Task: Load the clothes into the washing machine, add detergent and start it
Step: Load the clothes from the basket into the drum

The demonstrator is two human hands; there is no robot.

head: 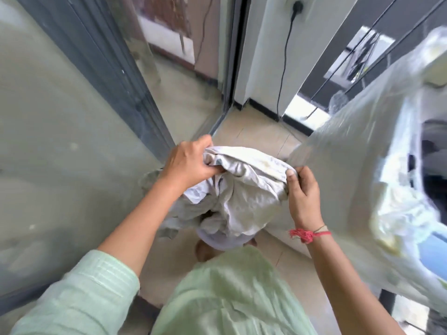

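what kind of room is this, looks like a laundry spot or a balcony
Probably a home laundry corner or enclosed balcony: tiled floor, a sliding glass door, a plugged-in wall socket, and what looks like a plastic-covered washing machine beside the bundle of clothes.

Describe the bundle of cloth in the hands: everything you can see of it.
The cloth bundle is off-white, crumpled woven fabric with faint yellowish stains near its top fold. It hangs bunched above the tiled floor, gripped at its upper edge by the left hand and right hand. Lower folds droop loosely.
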